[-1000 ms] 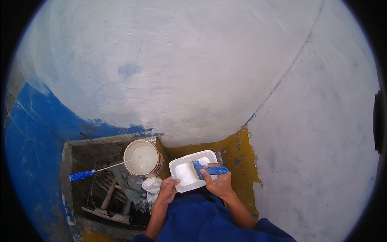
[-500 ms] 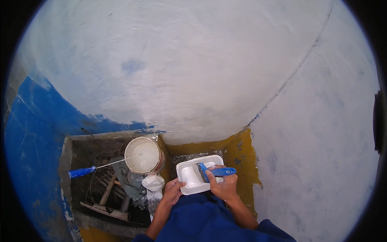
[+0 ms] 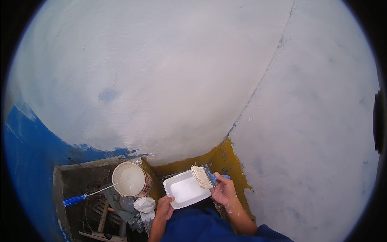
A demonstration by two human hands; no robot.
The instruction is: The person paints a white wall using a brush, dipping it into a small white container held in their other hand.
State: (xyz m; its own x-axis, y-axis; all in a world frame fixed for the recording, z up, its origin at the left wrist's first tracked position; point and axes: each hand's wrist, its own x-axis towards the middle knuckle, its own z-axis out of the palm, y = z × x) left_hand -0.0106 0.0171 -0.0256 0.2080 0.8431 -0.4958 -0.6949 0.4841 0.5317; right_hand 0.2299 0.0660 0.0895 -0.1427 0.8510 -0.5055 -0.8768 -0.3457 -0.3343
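Note:
My left hand (image 3: 164,207) grips the near left rim of a white plastic tray (image 3: 177,200), its thumb over the edge. White paint (image 3: 186,188) lies in the bottom of the tray. In my right hand (image 3: 224,191) is a paintbrush (image 3: 202,177) with a blue handle. Its pale bristles, coated in white, point left over the far right part of the tray. Whether the bristles touch the rim, I cannot tell.
A bucket (image 3: 148,182) of whitish liquid stands on the left, with a blue-handled roller (image 3: 75,200) resting across it. Around it, a concrete trough (image 3: 57,189) holds sticks, a cloth and a white plastic bag (image 3: 144,204). White-painted walls (image 3: 173,80) meet at a corner ahead, above yellow lower parts.
The brush has lifted out of the tray and turned so its bristles show at the far right rim. The view has shifted upward and to the right.

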